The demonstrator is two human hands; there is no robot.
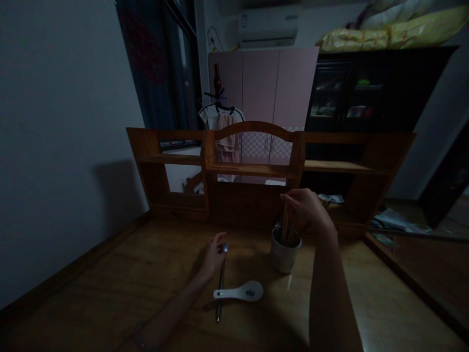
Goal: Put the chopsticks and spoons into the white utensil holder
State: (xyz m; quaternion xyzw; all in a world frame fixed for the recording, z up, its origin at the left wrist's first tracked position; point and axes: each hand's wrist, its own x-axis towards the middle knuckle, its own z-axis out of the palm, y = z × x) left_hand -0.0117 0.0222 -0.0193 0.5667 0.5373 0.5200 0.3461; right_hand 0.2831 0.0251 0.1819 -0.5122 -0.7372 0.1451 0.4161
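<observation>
My left hand is at the bowl end of a long metal spoon, its curled fingers against the bowl. Across the spoon's handle lies a white ceramic soup spoon with a blue mark, its bowl pointing right. To the right, a light-coloured ceramic pot stands upright on the wooden desk, holding several wooden chopsticks and something shiny at its left rim. My right hand is above the pot, fingers pinched around chopstick tops; how many it grips is hidden.
A wooden shelf unit runs along the desk's back edge, with papers in its right part. A white wall borders the left. Behind are a clothes rack with hanging clothes, a pink wardrobe and a dark cabinet.
</observation>
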